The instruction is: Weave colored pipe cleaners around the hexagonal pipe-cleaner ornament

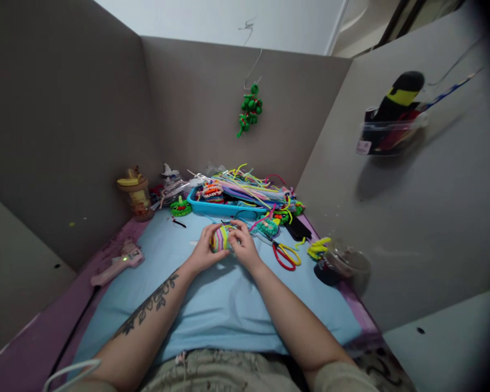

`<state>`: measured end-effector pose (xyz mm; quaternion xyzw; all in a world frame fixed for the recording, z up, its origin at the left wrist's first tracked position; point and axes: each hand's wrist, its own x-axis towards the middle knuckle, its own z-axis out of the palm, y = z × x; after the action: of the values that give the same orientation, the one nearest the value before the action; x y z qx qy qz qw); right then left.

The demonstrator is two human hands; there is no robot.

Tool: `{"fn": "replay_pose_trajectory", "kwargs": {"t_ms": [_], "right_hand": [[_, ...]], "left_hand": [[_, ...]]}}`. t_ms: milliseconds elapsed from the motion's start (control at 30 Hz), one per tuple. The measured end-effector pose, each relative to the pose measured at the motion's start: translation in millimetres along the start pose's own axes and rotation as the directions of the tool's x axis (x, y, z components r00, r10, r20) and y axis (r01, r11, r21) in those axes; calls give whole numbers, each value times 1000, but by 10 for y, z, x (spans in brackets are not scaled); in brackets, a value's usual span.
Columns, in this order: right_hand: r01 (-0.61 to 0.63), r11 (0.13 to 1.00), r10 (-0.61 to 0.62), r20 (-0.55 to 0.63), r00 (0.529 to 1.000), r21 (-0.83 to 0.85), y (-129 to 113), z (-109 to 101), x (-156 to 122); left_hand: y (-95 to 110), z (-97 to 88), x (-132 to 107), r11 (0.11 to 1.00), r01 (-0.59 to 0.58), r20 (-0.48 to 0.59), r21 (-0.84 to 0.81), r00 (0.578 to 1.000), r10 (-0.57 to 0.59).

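Both hands meet over the blue cloth [212,305], around a small rounded piece of striped pipe-cleaner work [220,239] in pink, yellow, green and white. My left hand [206,251] is wrapped round its left side. From the right, my right hand [243,245] presses its fingers onto the same piece, covering part of it. Just beyond the right hand lies a teal pipe-cleaner figure [268,226] with a yellow part. Scissors [286,256] with red and yellow handles rest to the right of it.
A blue tray [228,210] heaped with pipe cleaners [253,188] stands at the back. On the left are a pink glue gun [120,267], a lidded cup [139,196] and a green figure [181,207]. A black phone-like object [299,228] and a clear container [349,264] sit at right. Grey partitions enclose the table.
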<state>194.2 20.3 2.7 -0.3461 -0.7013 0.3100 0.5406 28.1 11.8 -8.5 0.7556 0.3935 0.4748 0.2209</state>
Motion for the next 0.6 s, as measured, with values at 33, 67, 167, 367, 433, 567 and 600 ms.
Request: {"fn": "replay_pose_trajectory", "kwargs": {"t_ms": [33, 67, 167, 367, 433, 567, 600], "right_hand": [[-5, 1000, 5, -11, 1000, 8, 3, -3, -1], [-11, 1000, 11, -28, 1000, 15, 4, -6, -1], [-22, 999, 25, -68, 997, 42, -14, -14, -6], [58, 998, -58, -66, 996, 0, -72, -26, -29], [68, 997, -70, -47, 996, -26, -74, -23, -35], [53, 997, -54, -6, 999, -57, -38, 16, -39], [52, 997, -52, 2, 999, -63, -28, 29, -38]], "left_hand": [[10, 3, 3, 1000, 12, -15, -2, 1000, -12], [16, 4, 6, 1000, 23, -30, -6, 999, -23], [11, 6, 6, 998, 55, -68, -23, 996, -57], [-59, 25, 1, 974, 179, -143, -141, 970, -199], [-71, 30, 7, 945, 222, -156, -240, 952, -263], [-50, 17, 20, 843, 303, -88, -444, 922, -378], [-39, 12, 21, 816, 323, -64, -479, 915, -399]]}}
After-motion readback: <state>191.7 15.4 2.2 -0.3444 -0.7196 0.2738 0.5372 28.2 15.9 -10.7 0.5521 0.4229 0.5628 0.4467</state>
